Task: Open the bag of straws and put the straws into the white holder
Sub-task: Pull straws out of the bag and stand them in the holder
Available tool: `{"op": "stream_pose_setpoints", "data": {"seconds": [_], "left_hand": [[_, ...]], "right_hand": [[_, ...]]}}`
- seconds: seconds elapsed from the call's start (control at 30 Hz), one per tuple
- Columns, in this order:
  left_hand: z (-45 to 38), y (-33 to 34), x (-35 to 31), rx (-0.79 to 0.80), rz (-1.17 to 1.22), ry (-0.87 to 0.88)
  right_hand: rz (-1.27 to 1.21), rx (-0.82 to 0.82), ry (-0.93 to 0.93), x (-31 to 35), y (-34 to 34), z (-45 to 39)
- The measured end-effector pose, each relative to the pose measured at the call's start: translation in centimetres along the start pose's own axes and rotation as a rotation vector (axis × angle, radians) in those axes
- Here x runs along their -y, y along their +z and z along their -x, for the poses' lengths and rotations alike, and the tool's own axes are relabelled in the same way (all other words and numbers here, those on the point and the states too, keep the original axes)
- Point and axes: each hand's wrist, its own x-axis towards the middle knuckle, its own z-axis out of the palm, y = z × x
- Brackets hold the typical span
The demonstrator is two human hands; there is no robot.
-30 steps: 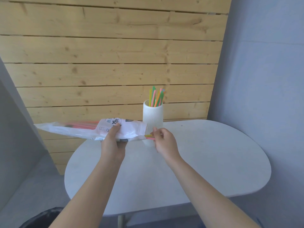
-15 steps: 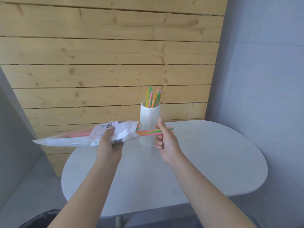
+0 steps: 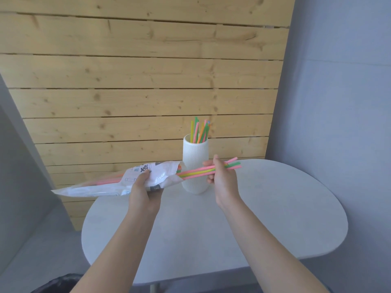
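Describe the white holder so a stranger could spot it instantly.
On the pale oval table, near its far edge by the wooden plank wall, stands the white holder. It is a tall ribbed cylinder, upright, with coloured straws sticking out of its top.

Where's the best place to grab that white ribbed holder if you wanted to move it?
Probably round the white holder's ribbed middle, coming from the right side. It is a tall upright cylinder, so fingers wrap its wall easily; straws stick out of the top, and the bag and the held bundle crowd its left and front.
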Motion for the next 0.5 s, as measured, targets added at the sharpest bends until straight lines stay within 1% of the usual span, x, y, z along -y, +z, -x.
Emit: {"op": "stream_pose_setpoints", "data": {"seconds": [0.07,0.1,0.2,0.27,0.33,0.5], "left_hand": [[0.0,0.1,0.1,0.0,0.017,-0.016],[0.1,0.2,0.2,0.002,0.018,-0.023],[0.2,0.5,0.4,0.013,0.016,-0.032],[0.3,0.6,0.4,0.018,0.021,-0.035],[0.2,0.6,0.2,0.016,0.035,-0.042],[0.3,0.7,0.0,0.011,0.033,-0.06]], "right_hand": [[-0.034,-0.013,-0.034,0.7,0.2,0.0],[-0.098,-0.003,-0.033,1.2,0.4,0.0],[-0.422,0.093,-0.022,2.8,1.0,0.0],[-0.575,0.106,-0.035,4.3,1.2,-0.4],[-0.594,0.071,-0.08,6.1,1.6,-0.9],[-0.47,0.053,-0.211,10.6,2.6,-1.8]]}}
